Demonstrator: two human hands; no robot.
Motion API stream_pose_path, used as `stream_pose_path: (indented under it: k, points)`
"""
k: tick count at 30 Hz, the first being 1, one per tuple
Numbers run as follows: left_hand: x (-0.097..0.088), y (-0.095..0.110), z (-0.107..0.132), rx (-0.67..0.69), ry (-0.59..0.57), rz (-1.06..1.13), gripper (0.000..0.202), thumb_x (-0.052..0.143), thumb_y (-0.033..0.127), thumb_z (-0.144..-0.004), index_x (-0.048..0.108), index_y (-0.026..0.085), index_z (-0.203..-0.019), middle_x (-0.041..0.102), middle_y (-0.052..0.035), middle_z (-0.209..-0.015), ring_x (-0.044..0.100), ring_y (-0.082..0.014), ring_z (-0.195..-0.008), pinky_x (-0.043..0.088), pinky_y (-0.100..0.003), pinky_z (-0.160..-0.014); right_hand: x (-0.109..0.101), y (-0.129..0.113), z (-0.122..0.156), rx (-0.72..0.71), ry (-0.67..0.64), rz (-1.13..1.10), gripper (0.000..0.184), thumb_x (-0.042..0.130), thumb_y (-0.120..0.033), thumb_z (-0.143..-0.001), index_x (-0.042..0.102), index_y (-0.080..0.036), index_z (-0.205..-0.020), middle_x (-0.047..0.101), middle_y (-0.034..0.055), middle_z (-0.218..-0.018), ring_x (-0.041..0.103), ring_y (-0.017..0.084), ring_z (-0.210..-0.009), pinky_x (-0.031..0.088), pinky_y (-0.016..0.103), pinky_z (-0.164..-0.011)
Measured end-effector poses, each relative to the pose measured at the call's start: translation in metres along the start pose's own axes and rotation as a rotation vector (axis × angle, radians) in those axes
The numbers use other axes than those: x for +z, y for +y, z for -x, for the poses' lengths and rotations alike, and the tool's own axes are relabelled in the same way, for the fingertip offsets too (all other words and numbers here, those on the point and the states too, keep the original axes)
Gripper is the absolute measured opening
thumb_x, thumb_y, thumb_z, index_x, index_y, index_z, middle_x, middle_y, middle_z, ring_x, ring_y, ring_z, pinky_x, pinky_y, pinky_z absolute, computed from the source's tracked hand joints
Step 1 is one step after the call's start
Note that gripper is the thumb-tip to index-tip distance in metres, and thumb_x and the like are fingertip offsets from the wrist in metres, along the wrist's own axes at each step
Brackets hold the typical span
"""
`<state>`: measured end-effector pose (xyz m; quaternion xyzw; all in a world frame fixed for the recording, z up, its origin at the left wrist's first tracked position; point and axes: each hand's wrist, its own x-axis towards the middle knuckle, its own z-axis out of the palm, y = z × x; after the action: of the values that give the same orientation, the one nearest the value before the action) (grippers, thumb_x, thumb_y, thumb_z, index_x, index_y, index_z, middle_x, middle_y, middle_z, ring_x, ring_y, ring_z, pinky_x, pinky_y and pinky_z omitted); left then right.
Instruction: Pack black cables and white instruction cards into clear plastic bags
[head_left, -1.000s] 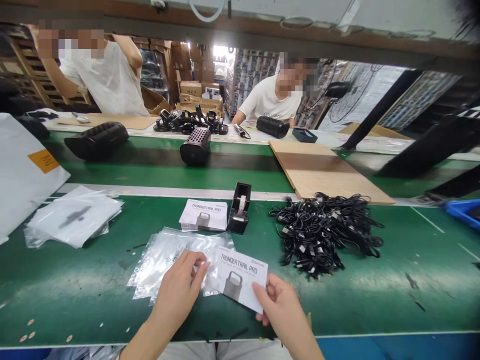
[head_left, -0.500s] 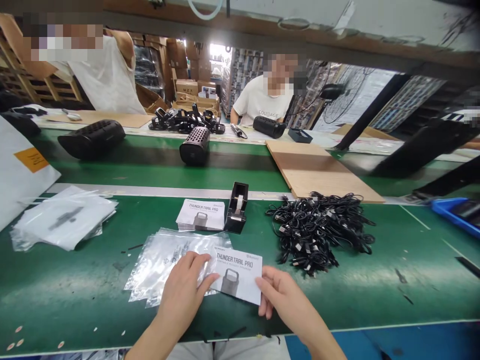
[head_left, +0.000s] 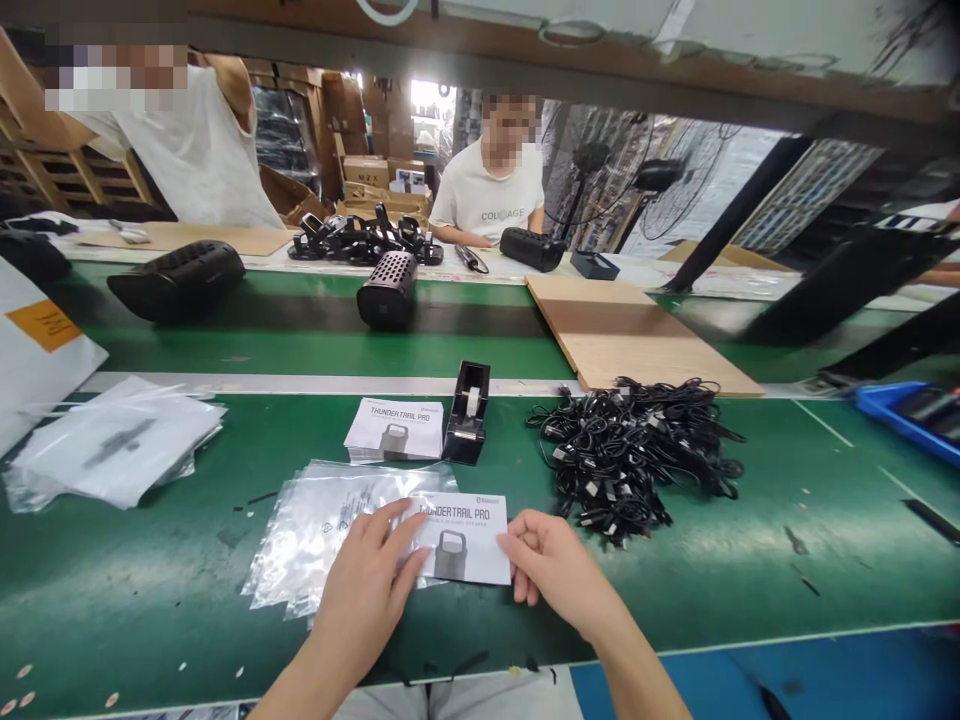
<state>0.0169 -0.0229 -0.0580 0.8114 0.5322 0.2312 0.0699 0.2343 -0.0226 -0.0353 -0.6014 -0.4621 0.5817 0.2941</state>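
Observation:
A printed booklet (head_left: 472, 545), marked "THUNDER TRAIL PRO", lies at the right end of several overlapping clear plastic bags (head_left: 289, 540). My right hand (head_left: 551, 570) pinches its right edge between thumb and curled fingers. Over the bags and the booklet's left part rests my left hand (head_left: 367, 570), thumb and forefinger apart, fingertips touching. Whether the booklet's left end is inside the top bag, I cannot tell. Behind it sits a stack of matching booklets (head_left: 394, 430), beside a black tape dispenser (head_left: 467, 415).
Coiled black USB cables (head_left: 630, 450) are heaped to the right, near a wooden board (head_left: 637, 335). More bags (head_left: 120, 440) lie left. Black speakers (head_left: 388, 290) stand on the far green strip. Two people are across the bench. A blue tray (head_left: 900, 415) is at right.
The booklet and my right hand have shifted slightly left, and the booklet lies straighter. The view has moved a little. Across the bench, the person on the right has moved left and is more upright.

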Motion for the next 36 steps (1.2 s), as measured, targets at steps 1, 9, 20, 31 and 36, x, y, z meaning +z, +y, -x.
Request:
stream_pose_path:
  k: [1, 9, 20, 31, 36]
  points:
    - [0.0, 0.0, -0.001, -0.032, 0.006, 0.016, 0.024, 0.051, 0.03, -0.082, 0.058, 0.021, -0.103, 0.057, -0.0082, -0.104, 0.054, -0.0243, -0.09, 0.05, -0.041, -0.076, 0.001, 0.0, -0.001, 0.008, -0.031, -0.016, 0.023, 0.053, -0.038, -0.075, 0.046, -0.017, -0.068, 0.053, -0.0057, -0.045, 0.048, 0.007, -0.035, 0.034, 0.017, -0.036]
    - [-0.004, 0.005, -0.013, -0.137, -0.13, 0.053, 0.02, 0.043, 0.027, -0.085, 0.058, 0.02, -0.074, 0.055, -0.0037, -0.078, 0.055, -0.0219, -0.075, 0.046, -0.037, -0.067, 0.002, 0.004, 0.0, -0.006, -0.092, -0.106, 0.029, 0.054, -0.044, -0.074, 0.051, -0.015, -0.071, 0.054, -0.0049, -0.046, 0.053, 0.008, -0.039, 0.038, 0.018, -0.039]
    - [-0.014, 0.0, -0.01, -0.235, -0.032, 0.234, 0.025, 0.037, 0.045, -0.085, 0.05, 0.023, -0.081, 0.052, -0.0016, -0.082, 0.053, -0.0182, -0.071, 0.045, -0.03, -0.062, 0.05, -0.01, -0.029, -0.018, -0.074, -0.048, 0.009, 0.053, -0.024, -0.069, 0.053, -0.015, -0.072, 0.057, -0.003, -0.054, 0.054, 0.008, -0.038, 0.035, 0.014, -0.032]
    - [-0.015, -0.025, 0.0, -0.267, -0.019, -0.027, 0.026, 0.039, 0.036, -0.085, 0.058, 0.022, -0.074, 0.056, -0.0035, -0.076, 0.057, -0.0212, -0.073, 0.046, -0.033, -0.065, 0.045, -0.009, -0.022, -0.058, -0.101, 0.03, 0.013, 0.049, -0.027, -0.075, 0.053, -0.015, -0.073, 0.062, -0.0011, -0.059, 0.055, 0.008, -0.039, 0.034, 0.015, -0.034]
    - [-0.014, -0.024, 0.0, -0.27, 0.02, -0.047, 0.024, 0.039, 0.037, -0.084, 0.057, 0.021, -0.078, 0.055, -0.0042, -0.08, 0.057, -0.0213, -0.075, 0.046, -0.033, -0.066, 0.046, -0.009, -0.018, -0.043, -0.102, 0.022, 0.012, 0.048, -0.027, -0.076, 0.053, -0.015, -0.073, 0.062, -0.0012, -0.059, 0.054, 0.007, -0.04, 0.033, 0.014, -0.034]
